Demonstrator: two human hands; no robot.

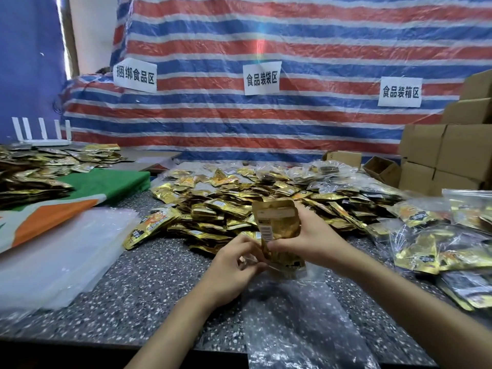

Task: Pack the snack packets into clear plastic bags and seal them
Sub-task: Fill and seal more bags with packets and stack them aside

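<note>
Just in front of the loose heap of gold packets (239,206), the right hand (306,241) grips a stack of snack packets (277,225) upright, while the left hand (234,265) pinches the clear bag (292,315) mouth open on the table (149,283), likely to slide them in.

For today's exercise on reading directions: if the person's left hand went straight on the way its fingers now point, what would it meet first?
The left hand points up and right, so it would probably first meet the gold foil snack packets gripped upright in the right hand. They already look nearly in contact, though depth is hard to judge.
</note>
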